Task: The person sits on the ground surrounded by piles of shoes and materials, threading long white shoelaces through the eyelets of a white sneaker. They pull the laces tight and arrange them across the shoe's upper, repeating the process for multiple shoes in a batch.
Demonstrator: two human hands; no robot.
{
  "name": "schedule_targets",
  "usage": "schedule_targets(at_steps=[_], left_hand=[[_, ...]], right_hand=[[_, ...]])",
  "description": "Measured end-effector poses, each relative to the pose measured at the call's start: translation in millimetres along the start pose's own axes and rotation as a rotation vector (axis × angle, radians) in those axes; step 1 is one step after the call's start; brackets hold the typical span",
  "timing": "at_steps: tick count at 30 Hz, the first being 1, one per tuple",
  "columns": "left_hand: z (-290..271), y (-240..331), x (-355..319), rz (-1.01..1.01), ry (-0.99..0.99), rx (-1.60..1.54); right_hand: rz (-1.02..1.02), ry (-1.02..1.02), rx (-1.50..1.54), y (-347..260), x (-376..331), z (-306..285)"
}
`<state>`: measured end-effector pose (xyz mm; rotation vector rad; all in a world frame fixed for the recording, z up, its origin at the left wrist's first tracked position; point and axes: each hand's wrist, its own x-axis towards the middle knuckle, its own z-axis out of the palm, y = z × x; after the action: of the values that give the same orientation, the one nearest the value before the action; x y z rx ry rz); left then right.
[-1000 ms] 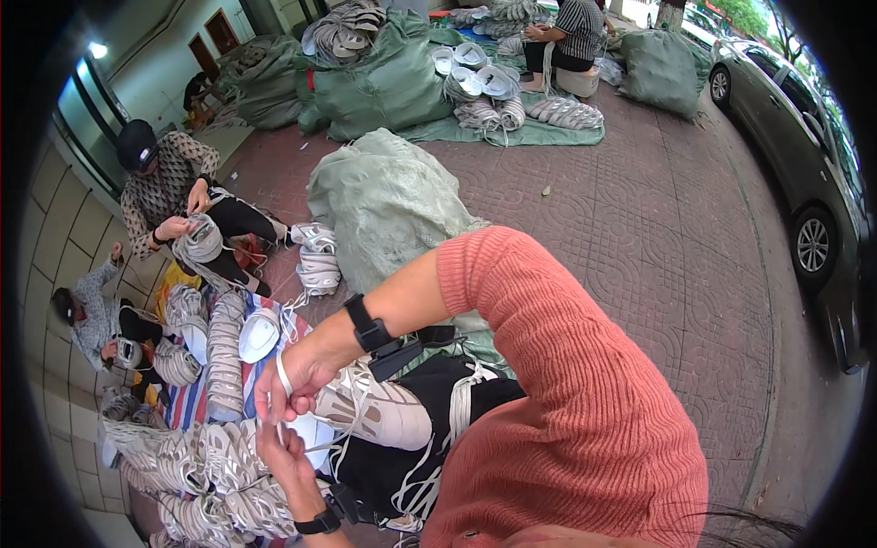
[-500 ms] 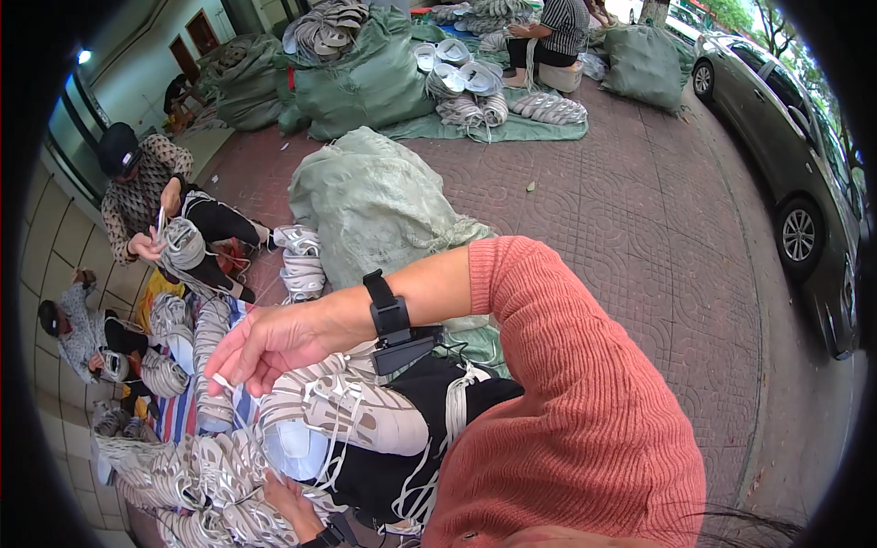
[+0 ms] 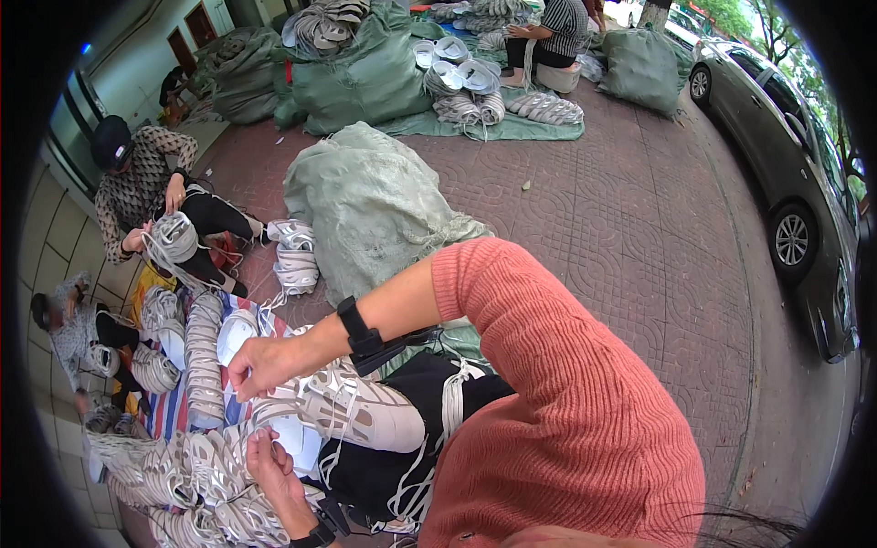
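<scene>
Across my lap lies a stack of beige and white shoe uppers (image 3: 370, 413) with loose laces, its pale toe end pointing left. My right hand (image 3: 267, 367) is closed in front of the stack's left end, knuckles up; whatever its fingers grip is too small to make out. Just below it, my left hand (image 3: 274, 464) has its fingers curled in a pinch beside the white toe piece (image 3: 294, 440). Anything between those fingertips is hidden. The hands are apart from each other. White laces (image 3: 454, 402) are looped round my black-trousered leg.
More bundled uppers (image 3: 206, 466) are heaped at lower left, by a striped sheet (image 3: 174, 402). A large green sack (image 3: 370, 210) stands ahead. At left, a co-worker (image 3: 151, 196) handles a laced bundle (image 3: 171, 239). A dark parked car (image 3: 776, 155) is at right.
My right hand has closed from loosely extended fingers and turned knuckles up. My left hand has risen from beside the lower bundles toward it. The near co-worker's hands have lowered onto the bundle.
</scene>
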<state>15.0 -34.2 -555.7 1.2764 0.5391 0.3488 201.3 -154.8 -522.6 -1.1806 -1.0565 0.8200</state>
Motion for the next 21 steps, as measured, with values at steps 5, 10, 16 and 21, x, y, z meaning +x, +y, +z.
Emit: schedule_targets(at_steps=[5, 10, 16, 21], left_hand=[[19.0, -7.8, 2.5, 0.067, 0.008, 0.204], [19.3, -16.4, 1.4, 0.188, 0.031, 0.451], [-8.2, -14.9, -1.0, 0.288, -0.064, 0.608], [-16.6, -0.2, -7.5, 0.180, 0.077, 0.318]], right_hand=[[0.003, -0.245, -0.281, 25.6, -1.2, 12.2], [-0.073, -0.206, -0.474, 44.6, -1.9, 15.0], [0.092, -0.222, -0.296, 39.0, -7.8, 10.1], [0.115, -0.245, -0.148, 34.3, -11.0, 7.4]])
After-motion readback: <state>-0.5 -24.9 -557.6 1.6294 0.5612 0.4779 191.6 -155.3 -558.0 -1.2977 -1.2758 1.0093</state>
